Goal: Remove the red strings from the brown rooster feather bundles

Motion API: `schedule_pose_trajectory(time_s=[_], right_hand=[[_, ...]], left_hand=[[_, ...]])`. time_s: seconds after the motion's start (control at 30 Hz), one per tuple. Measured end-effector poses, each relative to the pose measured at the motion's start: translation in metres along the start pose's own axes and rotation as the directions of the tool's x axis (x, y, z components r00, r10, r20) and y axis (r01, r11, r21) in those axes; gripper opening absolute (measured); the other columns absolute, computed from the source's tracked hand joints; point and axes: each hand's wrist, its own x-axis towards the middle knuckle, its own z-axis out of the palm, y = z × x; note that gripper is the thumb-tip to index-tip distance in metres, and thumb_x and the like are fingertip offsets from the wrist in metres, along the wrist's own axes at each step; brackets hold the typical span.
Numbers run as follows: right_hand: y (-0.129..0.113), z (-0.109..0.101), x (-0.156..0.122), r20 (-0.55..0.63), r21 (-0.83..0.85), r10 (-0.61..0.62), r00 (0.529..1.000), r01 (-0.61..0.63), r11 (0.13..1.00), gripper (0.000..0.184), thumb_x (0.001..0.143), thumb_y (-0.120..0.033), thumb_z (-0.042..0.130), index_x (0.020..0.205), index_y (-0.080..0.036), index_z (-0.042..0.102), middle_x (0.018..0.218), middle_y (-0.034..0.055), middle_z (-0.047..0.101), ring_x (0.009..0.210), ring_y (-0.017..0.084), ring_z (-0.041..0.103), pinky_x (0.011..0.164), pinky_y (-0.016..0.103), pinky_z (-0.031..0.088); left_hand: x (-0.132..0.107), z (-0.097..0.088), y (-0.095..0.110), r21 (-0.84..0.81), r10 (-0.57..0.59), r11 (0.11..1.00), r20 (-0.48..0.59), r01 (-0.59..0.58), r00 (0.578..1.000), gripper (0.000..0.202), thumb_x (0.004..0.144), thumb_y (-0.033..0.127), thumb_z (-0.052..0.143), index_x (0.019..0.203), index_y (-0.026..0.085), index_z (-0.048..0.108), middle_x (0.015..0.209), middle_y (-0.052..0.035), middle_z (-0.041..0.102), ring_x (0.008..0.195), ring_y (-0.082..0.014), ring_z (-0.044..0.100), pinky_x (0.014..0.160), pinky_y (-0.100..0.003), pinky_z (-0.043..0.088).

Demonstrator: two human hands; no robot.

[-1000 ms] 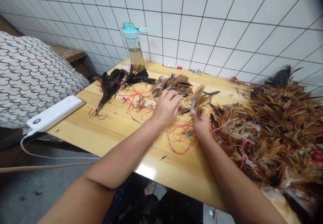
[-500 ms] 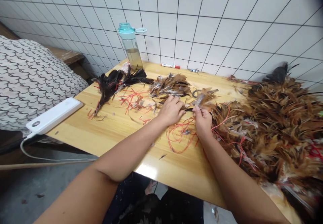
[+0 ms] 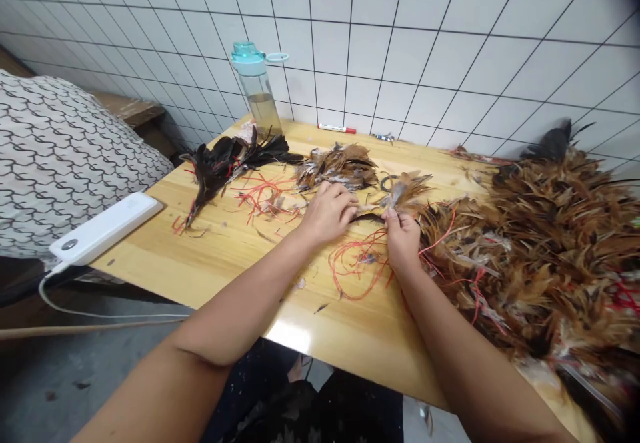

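Observation:
My right hand (image 3: 403, 235) is closed, thumb and fingers pinching the base of a small bunch of brown and grey feathers (image 3: 407, 188) that fans away from me. A dark feather (image 3: 369, 217) stretches from that pinch towards my left hand (image 3: 329, 212). The left fingers are curled down at the dark feather's far end and appear closed on it; the fingertips are partly hidden. Below the hands, loose red strings (image 3: 356, 276) lie in loops on the wooden table (image 3: 225, 263). Behind the left hand rests a pile of brown feathers (image 3: 340, 165).
Black feathers (image 3: 215, 166) tied with red lie at the left, near more red strings (image 3: 263, 193). A water bottle (image 3: 257, 90) and a red-capped marker (image 3: 337, 128) stand and lie by the tiled wall. A large brown feather heap (image 3: 560, 243) covers the right side. A white power strip (image 3: 107, 228) sits at the left edge.
My left hand has moved slightly left and away from the right hand, so more of the dark feather shows between them. My right hand keeps its pinch in nearly the same place.

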Motion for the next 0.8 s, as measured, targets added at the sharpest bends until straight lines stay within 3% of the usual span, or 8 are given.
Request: schedule_pose_trajectory(time_s=[0.13, 0.27, 0.43, 0.53, 0.8], right_hand=[[0.0, 0.0, 0.001, -0.006, 0.014, 0.004, 1.0, -0.004, 1.0, 0.047, 0.074, -0.066, 0.057, 0.069, -0.02, 0.058, 0.059, -0.0018, 0.052, 0.059, 0.014, 0.046, 0.063, 0.03, 0.041], [0.001, 0.001, 0.001, -0.028, 0.011, 0.008, 1.0, -0.007, 1.0, 0.045, 0.074, -0.065, 0.057, 0.068, -0.02, 0.057, 0.057, -0.0023, 0.051, 0.057, 0.013, 0.045, 0.061, 0.03, 0.039], [0.004, 0.0, 0.001, -0.04, -0.047, 0.01, 0.999, -0.012, 0.999, 0.038, 0.079, -0.057, 0.055, 0.07, -0.02, 0.06, 0.059, -0.0011, 0.054, 0.06, 0.015, 0.049, 0.063, 0.03, 0.041], [0.007, -0.001, 0.001, -0.034, -0.105, -0.004, 0.999, 0.0, 0.994, 0.034, 0.081, -0.052, 0.053, 0.071, -0.02, 0.061, 0.062, 0.0012, 0.058, 0.065, 0.017, 0.053, 0.067, 0.031, 0.043], [-0.001, -0.007, 0.001, -0.026, -0.38, -0.055, 0.998, 0.041, 0.924, 0.024, 0.08, -0.04, 0.056, 0.064, -0.022, 0.058, 0.064, 0.005, 0.059, 0.067, 0.021, 0.052, 0.069, 0.035, 0.041]], left_hand=[[0.01, 0.02, 0.021, 0.013, 0.085, 0.996, 0.098, -0.087, 0.991, 0.025, 0.09, 0.034, 0.058, 0.107, 0.018, 0.069, 0.107, -0.009, 0.063, 0.103, -0.0243, 0.046, 0.094, -0.039, 0.041], [0.016, 0.029, 0.023, 0.035, 0.085, 0.995, 0.172, -0.092, 0.981, 0.021, 0.093, 0.027, 0.051, 0.095, 0.019, 0.07, 0.096, -0.0084, 0.065, 0.098, -0.0232, 0.047, 0.089, -0.037, 0.041], [0.009, 0.014, 0.005, 0.023, 0.009, 1.0, 0.04, -0.01, 0.999, 0.019, 0.092, 0.021, 0.05, 0.093, 0.017, 0.068, 0.097, -0.008, 0.065, 0.096, -0.0235, 0.048, 0.089, -0.037, 0.042], [0.004, 0.003, -0.003, -0.001, 0.012, 1.0, 0.021, -0.012, 1.0, 0.016, 0.09, 0.02, 0.051, 0.092, 0.017, 0.067, 0.1, -0.0079, 0.065, 0.097, -0.0234, 0.048, 0.091, -0.038, 0.042], [0.004, -0.011, 0.01, 0.05, 0.129, 0.99, 0.011, -0.129, 0.992, 0.019, 0.091, 0.019, 0.048, 0.09, 0.017, 0.066, 0.104, -0.0097, 0.063, 0.102, -0.0241, 0.045, 0.095, -0.039, 0.04]])
